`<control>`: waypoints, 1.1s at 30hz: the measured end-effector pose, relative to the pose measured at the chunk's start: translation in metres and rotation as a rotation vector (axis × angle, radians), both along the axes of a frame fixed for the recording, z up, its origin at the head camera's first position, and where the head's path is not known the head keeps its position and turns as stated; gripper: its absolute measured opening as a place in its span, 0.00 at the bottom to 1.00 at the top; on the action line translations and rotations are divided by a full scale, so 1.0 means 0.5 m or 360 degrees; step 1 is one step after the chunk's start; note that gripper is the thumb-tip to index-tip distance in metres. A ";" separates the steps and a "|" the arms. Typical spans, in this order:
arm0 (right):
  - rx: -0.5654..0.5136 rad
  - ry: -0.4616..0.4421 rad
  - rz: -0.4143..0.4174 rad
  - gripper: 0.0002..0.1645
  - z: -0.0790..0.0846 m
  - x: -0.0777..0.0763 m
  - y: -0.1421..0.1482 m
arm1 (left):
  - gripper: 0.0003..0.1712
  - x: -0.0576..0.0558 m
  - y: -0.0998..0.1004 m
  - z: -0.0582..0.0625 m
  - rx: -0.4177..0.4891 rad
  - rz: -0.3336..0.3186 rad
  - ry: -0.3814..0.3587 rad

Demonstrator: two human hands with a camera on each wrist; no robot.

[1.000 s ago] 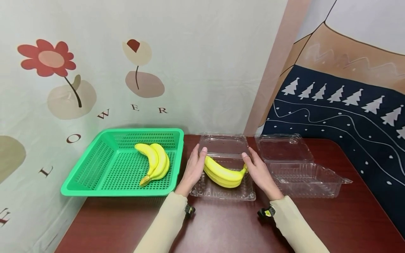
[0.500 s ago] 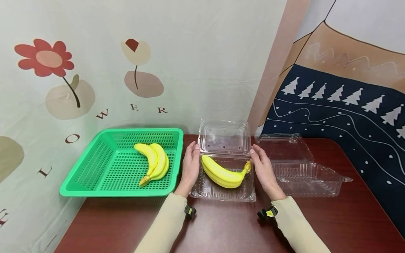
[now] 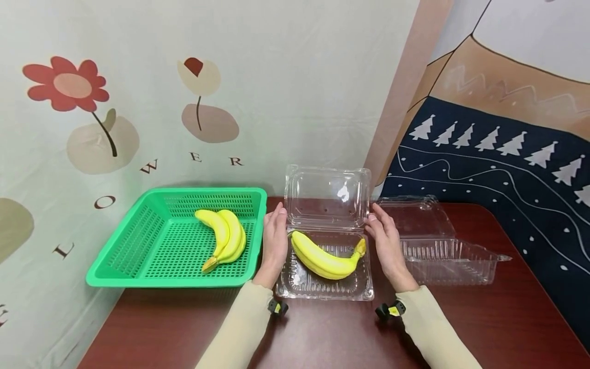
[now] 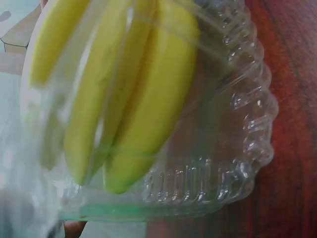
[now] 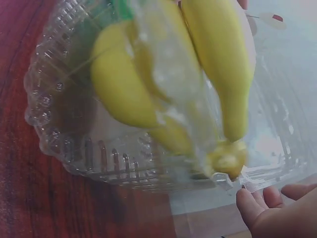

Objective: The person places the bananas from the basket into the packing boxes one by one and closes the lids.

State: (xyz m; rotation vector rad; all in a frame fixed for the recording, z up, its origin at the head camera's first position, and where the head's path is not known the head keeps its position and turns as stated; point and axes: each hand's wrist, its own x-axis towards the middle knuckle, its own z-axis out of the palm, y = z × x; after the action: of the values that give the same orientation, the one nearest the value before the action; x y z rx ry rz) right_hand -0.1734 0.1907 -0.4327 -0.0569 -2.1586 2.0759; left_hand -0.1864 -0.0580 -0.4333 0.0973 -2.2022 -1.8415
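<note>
In the head view, a bunch of yellow bananas (image 3: 324, 258) lies in the base of a clear plastic clamshell box (image 3: 324, 296), its stem to the right. The box's lid (image 3: 328, 197) stands raised at the back. My left hand (image 3: 275, 246) is at the left side of the box, its fingers nearly straight beside the lid's lower left corner. Opposite it, my right hand (image 3: 388, 246) has thumb and fingertips at the lid's lower right edge. The right wrist view shows these fingertips (image 5: 249, 206) close to the box's clear rim. The left wrist view mostly hides the left fingers.
A green plastic basket (image 3: 177, 281) with another banana bunch (image 3: 229, 238) stands on the left. To the right sits a second clear clamshell box (image 3: 451, 266), its lid laid back. A printed curtain (image 3: 318, 92) hangs behind the dark red table (image 3: 332, 338).
The lid has swung up from lying back to a raised tilt. Both hands have moved outward from the bananas to the sides of the box. The bananas stay in the base.
</note>
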 end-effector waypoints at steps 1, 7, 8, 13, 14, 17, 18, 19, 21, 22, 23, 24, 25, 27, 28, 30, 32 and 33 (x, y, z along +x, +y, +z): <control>0.0008 0.0007 -0.0003 0.34 0.002 0.000 -0.001 | 0.34 0.000 0.000 0.003 -0.0008 0.0004 0.0018; 0.0054 0.0041 0.0000 0.33 0.005 0.004 -0.002 | 0.30 0.008 0.002 0.014 0.0003 0.0015 0.0087; 0.0045 0.0046 0.0006 0.33 0.004 0.005 -0.002 | 0.30 0.009 0.002 0.014 0.0019 0.0012 0.0095; -0.0023 0.0066 0.0052 0.33 0.002 0.011 -0.001 | 0.30 0.015 0.000 0.014 0.0124 -0.0025 0.0119; -0.0030 0.0073 0.0062 0.33 0.002 0.012 0.000 | 0.30 0.016 -0.001 0.013 0.0136 -0.0032 0.0136; -0.0014 0.0091 0.0097 0.34 0.002 0.019 0.001 | 0.30 0.021 -0.004 0.012 0.0157 -0.0063 0.0179; -0.0002 0.0098 0.0112 0.34 0.002 0.021 0.002 | 0.30 0.023 -0.005 0.011 0.0156 -0.0073 0.0183; 0.0025 0.0103 0.0128 0.35 0.002 0.025 0.002 | 0.30 0.027 -0.006 0.012 0.0160 -0.0087 0.0187; 0.0079 0.0114 0.0163 0.36 0.002 0.033 0.004 | 0.30 0.036 -0.009 0.015 0.0178 -0.0118 0.0184; 0.0095 0.0122 0.0182 0.36 0.001 0.037 0.006 | 0.31 0.040 -0.011 0.017 0.0188 -0.0137 0.0180; 0.0111 0.0128 0.0197 0.36 0.000 0.042 0.008 | 0.31 0.045 -0.012 0.019 0.0202 -0.0154 0.0177; 0.0124 0.0133 0.0208 0.37 -0.001 0.047 0.010 | 0.31 0.049 -0.013 0.022 0.0218 -0.0169 0.0176; 0.0137 0.0138 0.0216 0.37 -0.002 0.052 0.012 | 0.31 0.054 -0.014 0.024 0.0239 -0.0189 0.0176; 0.0149 0.0150 0.0231 0.37 -0.004 0.061 0.017 | 0.31 0.062 -0.015 0.028 0.0268 -0.0215 0.0179; 0.0164 0.0152 0.0234 0.38 -0.005 0.065 0.020 | 0.31 0.066 -0.015 0.029 0.0284 -0.0227 0.0178; 0.0188 0.0153 0.0243 0.38 -0.006 0.074 0.024 | 0.31 0.073 -0.016 0.030 0.0294 -0.0237 0.0173; 0.0222 0.0153 0.0264 0.39 -0.006 0.082 0.027 | 0.31 0.079 -0.018 0.029 0.0282 -0.0241 0.0155; 0.0233 0.0151 0.0275 0.39 -0.006 0.086 0.028 | 0.31 0.082 -0.020 0.029 0.0272 -0.0248 0.0142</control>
State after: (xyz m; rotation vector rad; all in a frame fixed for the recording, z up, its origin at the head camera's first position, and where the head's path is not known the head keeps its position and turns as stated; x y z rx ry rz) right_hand -0.1305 0.2048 -0.4359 0.2478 -2.3231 1.9530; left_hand -0.1454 -0.0680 -0.4189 -0.1245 -2.0408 -2.0725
